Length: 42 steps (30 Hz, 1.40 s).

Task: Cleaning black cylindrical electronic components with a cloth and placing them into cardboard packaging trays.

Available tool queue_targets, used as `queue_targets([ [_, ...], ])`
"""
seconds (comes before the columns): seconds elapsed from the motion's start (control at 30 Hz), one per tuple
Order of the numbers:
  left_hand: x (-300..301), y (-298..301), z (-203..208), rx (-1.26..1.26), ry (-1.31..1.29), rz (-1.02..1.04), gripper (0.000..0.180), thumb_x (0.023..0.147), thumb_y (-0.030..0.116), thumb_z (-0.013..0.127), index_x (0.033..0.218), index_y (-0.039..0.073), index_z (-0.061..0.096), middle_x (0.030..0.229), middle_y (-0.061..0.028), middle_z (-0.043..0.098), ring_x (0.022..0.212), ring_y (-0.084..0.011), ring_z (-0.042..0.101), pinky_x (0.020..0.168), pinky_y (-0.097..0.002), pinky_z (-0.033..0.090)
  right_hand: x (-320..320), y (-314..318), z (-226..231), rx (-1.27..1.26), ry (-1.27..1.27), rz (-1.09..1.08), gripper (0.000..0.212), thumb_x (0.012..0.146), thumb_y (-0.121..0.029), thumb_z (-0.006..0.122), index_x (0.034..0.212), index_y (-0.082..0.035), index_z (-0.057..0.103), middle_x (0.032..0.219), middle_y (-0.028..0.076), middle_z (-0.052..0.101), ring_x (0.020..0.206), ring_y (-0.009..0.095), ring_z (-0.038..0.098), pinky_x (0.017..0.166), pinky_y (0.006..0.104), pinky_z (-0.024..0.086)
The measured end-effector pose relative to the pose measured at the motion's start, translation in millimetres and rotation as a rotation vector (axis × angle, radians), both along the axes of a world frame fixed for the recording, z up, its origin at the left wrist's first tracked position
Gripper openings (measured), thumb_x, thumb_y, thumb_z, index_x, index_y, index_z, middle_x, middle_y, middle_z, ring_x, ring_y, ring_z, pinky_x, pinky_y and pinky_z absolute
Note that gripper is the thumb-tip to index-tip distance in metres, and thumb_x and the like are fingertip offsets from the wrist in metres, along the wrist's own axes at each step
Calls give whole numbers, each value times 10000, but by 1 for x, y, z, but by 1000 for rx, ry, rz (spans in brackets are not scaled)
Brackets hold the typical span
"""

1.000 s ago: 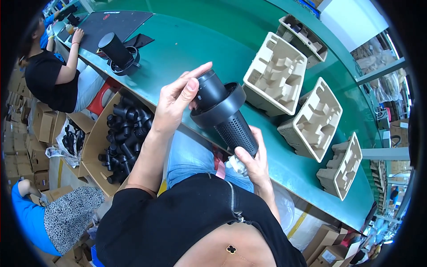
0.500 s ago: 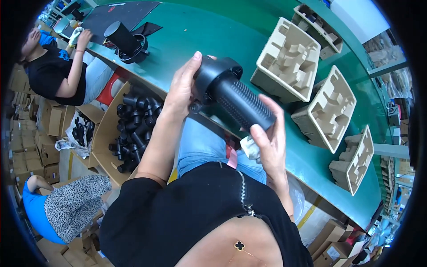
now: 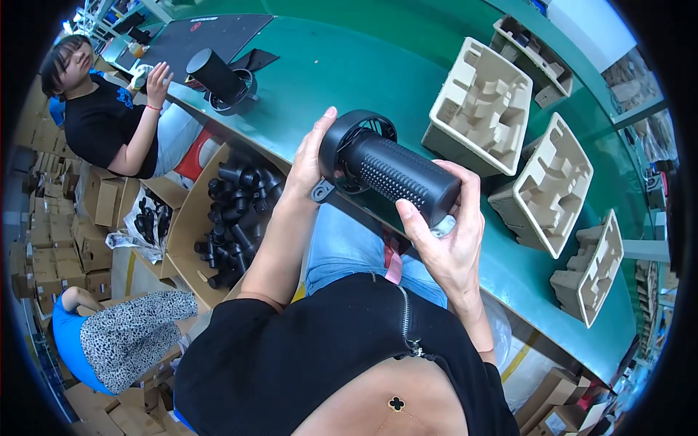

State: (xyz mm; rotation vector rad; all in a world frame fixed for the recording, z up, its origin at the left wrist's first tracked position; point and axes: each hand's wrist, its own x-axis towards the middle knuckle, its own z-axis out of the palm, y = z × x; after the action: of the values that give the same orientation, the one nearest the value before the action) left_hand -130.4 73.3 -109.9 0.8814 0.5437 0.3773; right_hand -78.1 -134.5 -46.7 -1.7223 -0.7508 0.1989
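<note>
Both my hands hold up a black cylindrical housing [image 3: 407, 174] with a dotted, textured side and a wide ring at one end. My left hand [image 3: 307, 163] grips the ring, where a small lug sticks out below. Around the plain far end of the cylinder my right hand [image 3: 456, 251] is closed, thumb on the near side. Something white, perhaps a cloth, shows a little under the right fingers; most of it is hidden. A similar black cylinder with a ring [image 3: 218, 80] stands on the green table [image 3: 349, 65] to the left.
Moulded pulp trays [image 3: 480, 109] stand along the table's right side. Left of my legs, a cardboard box [image 3: 182, 243] holds many black parts. A co-worker [image 3: 109, 127] sits at the left; another person [image 3: 123, 334] bends among boxes. A dark mat [image 3: 196, 36] lies at the far left.
The housing has turned in my hands, so the ring's open spoked inside and more of the dotted side show. My right thumb has shifted along the cylinder's end. The co-worker's head has lifted.
</note>
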Motion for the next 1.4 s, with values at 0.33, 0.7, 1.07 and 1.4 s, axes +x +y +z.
queue_targets([
  [0.33, -4, -19, 31, 149, -163, -74, 492, 945, 377, 421, 1244, 0, 521, 1057, -108, 626, 927, -138, 612, 805, -262, 484, 15, -3, -8, 112, 116, -73, 454, 762, -212, 761, 1051, 14, 493, 801, 119, 644, 711, 174, 640, 685, 280, 504],
  [0.7, -6, -15, 17, 189, -152, -72, 431, 969, 306, 385, 1279, 24, 483, 1123, -109, 591, 976, -163, 588, 800, -288, 482, 24, -4, -13, 204, 382, -89, 350, 824, -218, 716, 955, 22, 498, 788, 97, 620, 688, 95, 578, 608, 241, 464],
  [1.07, -4, -28, -11, -126, -382, -144, 404, 997, 329, 354, 1271, 42, 430, 1137, -132, 584, 963, -207, 609, 772, -335, 522, 12, 17, -23, 213, 6, -43, 194, 881, -118, 633, 1016, 21, 645, 785, 57, 587, 752, 82, 540, 644, 209, 425],
  [1.4, -4, -34, -6, 59, -430, -107, 444, 972, 322, 470, 1282, 14, 391, 1186, -128, 545, 1064, -205, 579, 909, -351, 488, 4, 27, -19, 165, 250, 84, 158, 876, -109, 629, 954, 13, 692, 760, 37, 588, 690, 90, 529, 605, 235, 410],
])
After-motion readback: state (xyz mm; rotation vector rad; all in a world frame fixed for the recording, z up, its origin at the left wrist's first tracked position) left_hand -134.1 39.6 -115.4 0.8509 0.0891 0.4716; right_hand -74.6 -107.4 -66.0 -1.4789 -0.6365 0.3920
